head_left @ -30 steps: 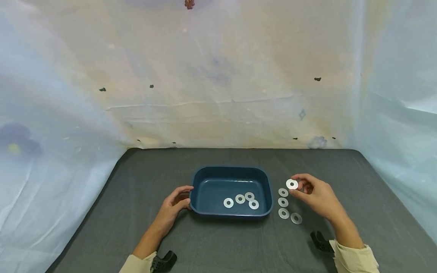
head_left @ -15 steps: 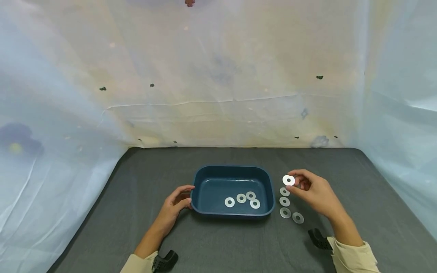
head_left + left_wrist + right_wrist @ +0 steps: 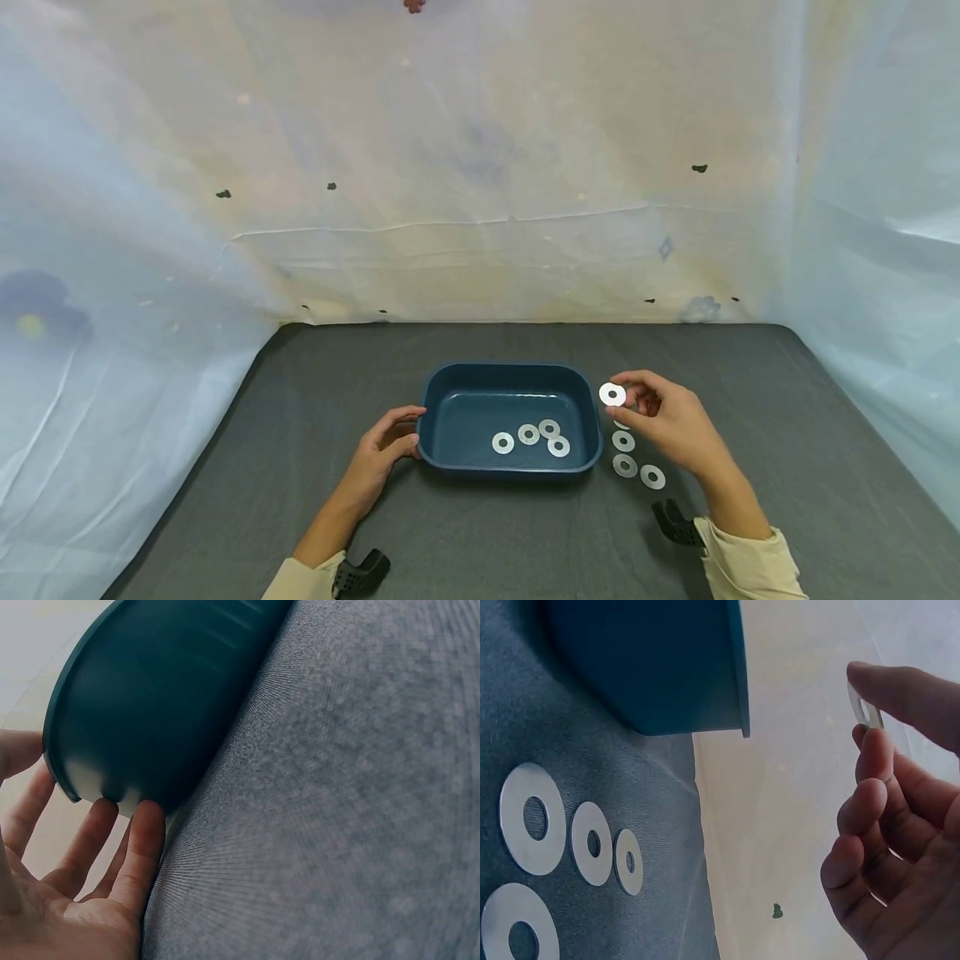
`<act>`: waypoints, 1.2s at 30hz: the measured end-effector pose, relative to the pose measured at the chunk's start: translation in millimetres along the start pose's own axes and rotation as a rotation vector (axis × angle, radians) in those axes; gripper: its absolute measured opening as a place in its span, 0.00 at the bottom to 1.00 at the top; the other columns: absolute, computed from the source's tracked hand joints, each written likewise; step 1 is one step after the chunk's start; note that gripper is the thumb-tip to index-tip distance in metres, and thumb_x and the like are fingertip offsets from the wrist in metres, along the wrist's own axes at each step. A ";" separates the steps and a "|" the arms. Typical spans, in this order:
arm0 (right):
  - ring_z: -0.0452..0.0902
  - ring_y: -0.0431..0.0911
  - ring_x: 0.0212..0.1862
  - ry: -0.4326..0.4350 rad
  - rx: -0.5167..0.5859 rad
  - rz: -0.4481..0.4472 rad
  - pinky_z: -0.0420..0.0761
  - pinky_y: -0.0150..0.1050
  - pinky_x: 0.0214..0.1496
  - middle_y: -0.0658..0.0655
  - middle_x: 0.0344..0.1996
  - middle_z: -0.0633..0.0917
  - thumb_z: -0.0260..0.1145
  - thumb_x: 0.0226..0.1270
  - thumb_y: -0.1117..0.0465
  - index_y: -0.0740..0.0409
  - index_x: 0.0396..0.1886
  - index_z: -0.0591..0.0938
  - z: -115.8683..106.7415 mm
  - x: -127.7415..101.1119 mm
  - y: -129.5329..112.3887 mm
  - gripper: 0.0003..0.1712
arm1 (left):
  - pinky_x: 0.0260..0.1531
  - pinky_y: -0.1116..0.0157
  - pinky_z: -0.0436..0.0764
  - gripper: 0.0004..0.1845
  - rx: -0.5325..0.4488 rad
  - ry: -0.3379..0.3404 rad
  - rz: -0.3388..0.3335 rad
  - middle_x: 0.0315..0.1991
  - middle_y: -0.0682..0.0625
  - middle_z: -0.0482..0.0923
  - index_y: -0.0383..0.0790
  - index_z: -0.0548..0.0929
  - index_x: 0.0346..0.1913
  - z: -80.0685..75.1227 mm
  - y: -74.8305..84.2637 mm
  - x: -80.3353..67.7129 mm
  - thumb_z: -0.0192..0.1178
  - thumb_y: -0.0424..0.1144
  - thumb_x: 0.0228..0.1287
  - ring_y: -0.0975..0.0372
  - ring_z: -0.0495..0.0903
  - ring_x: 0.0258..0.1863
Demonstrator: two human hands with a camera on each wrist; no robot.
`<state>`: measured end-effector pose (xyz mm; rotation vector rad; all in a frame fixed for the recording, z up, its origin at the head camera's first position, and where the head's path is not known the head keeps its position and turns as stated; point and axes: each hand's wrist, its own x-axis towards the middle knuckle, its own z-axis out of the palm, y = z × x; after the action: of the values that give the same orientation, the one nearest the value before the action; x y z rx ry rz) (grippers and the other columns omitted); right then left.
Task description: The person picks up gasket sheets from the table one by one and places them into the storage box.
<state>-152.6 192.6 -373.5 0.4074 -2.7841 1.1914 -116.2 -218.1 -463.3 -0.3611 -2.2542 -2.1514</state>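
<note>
In the head view my right hand (image 3: pixel 671 421) pinches a flat metal washer (image 3: pixel 612 394) by its edge, between thumb and forefinger. It is raised beside the right end of a dark blue rectangular tray (image 3: pixel 510 477). The right wrist view shows the held washer (image 3: pixel 864 709) nearly edge-on, with the other fingers curled below. My left hand (image 3: pixel 381 450) touches the tray's left end with extended fingertips. In the left wrist view these fingertips (image 3: pixel 148 817) rest against the outer wall, just under the rim. Several washers (image 3: pixel 503 443) lie on the tray floor, two overlapping.
Right of the tray, several more washers (image 3: pixel 625 465) lie on the grey cloth-covered table (image 3: pixel 480 542); the farthest is partly hidden behind my right hand. Pale patterned sheets (image 3: pixel 480 192) hang behind the table and along both sides. Black wrist mounts (image 3: pixel 362 575) sit at both cuffs.
My right hand has carried the pinched washer leftward and slightly up, closer to the tray's right rim. The left hand, the tray and the lying washers have stayed in place.
</note>
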 end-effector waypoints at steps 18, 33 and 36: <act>0.69 0.39 0.30 -0.030 -0.034 0.032 0.69 0.32 0.31 0.50 0.32 0.77 0.73 0.62 0.54 0.52 0.53 0.82 4.8 -0.2 2.0 0.21 | 0.41 0.66 0.83 0.22 -0.003 -0.006 -0.007 0.57 0.47 0.72 0.31 0.70 0.66 -0.5 0.1 0.1 0.55 0.35 0.74 0.67 0.78 0.43; 0.69 0.40 0.29 -0.079 -0.034 0.029 0.69 0.32 0.29 0.48 0.30 0.77 0.73 0.62 0.56 0.51 0.53 0.82 19.2 2.8 0.4 0.20 | 0.41 0.66 0.83 0.22 -0.013 0.002 -0.005 0.56 0.51 0.73 0.29 0.70 0.66 -0.2 -0.6 1.0 0.56 0.34 0.73 0.67 0.78 0.44; 0.70 0.41 0.31 -0.090 -0.045 0.036 0.69 0.32 0.29 0.48 0.31 0.77 0.73 0.62 0.57 0.52 0.53 0.82 21.7 3.1 0.7 0.19 | 0.41 0.66 0.83 0.22 -0.017 0.001 -0.001 0.55 0.51 0.73 0.29 0.70 0.66 0.2 -0.9 1.3 0.56 0.34 0.73 0.67 0.78 0.44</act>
<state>-155.3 176.8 -388.5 0.4189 -2.9008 1.1424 -117.6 -217.7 -463.9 -0.3594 -2.2374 -2.1717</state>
